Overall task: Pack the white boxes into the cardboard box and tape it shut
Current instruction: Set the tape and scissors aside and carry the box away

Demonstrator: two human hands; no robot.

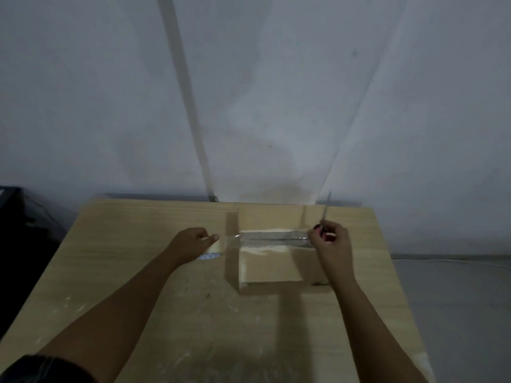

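A closed cardboard box (269,268) stands on the wooden table (138,272) near its far edge. A strip of clear tape (273,236) runs across the box's top seam from left to right. My left hand (190,243) is left of the box and grips a roll of clear tape (213,251), with the strip stretched taut from the roll to the box. My right hand (330,241) is at the box's right edge and holds scissors (325,214) with a pink handle, blades pointing up and away. No white boxes are visible.
A grey wall rises right behind the table. A dark object (16,217) sits off the table's left side, and a grey surface (456,299) lies to the right. The near half of the tabletop shows white scuff marks.
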